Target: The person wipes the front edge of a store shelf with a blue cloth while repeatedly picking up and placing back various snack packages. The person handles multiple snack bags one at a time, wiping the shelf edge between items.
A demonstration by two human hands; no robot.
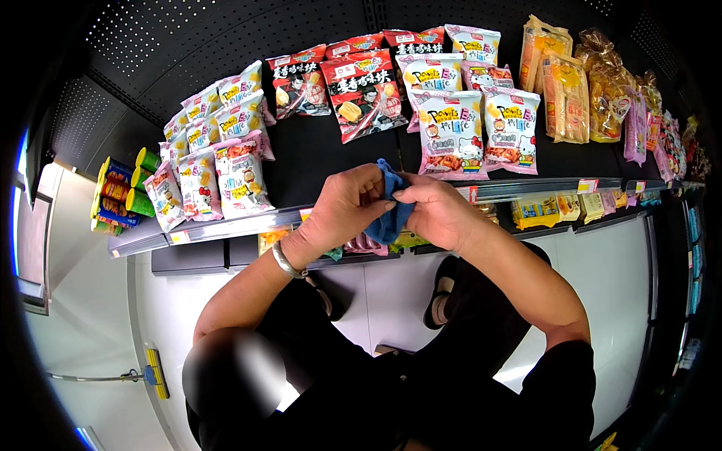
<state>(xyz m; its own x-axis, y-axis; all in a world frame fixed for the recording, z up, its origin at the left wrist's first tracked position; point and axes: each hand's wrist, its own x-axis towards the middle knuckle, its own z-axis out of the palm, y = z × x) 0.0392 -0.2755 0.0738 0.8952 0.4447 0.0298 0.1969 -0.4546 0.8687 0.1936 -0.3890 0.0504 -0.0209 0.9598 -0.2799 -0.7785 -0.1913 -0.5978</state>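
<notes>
Between my two hands hangs a bunched blue cloth [389, 217], held in front of the shelf's edge. My left hand [350, 197] pinches it from the left between thumb and fingers. From the right, my right hand [437, 208] grips its other side with the thumb on top. Behind the cloth lies the black shelf board [321, 160]. Just beyond my hands, a red snack bag [366, 96] leans among others, and a white and pink snack bag [451, 135] stands to the right.
White snack bags [245, 175] and canisters [115, 189] fill the shelf's left end. Bagged bread [606, 107] and tan packages [566, 98] stand at right. A lower shelf holds yellow packs [536, 211]. A sponge mop [158, 374] is at the lower left.
</notes>
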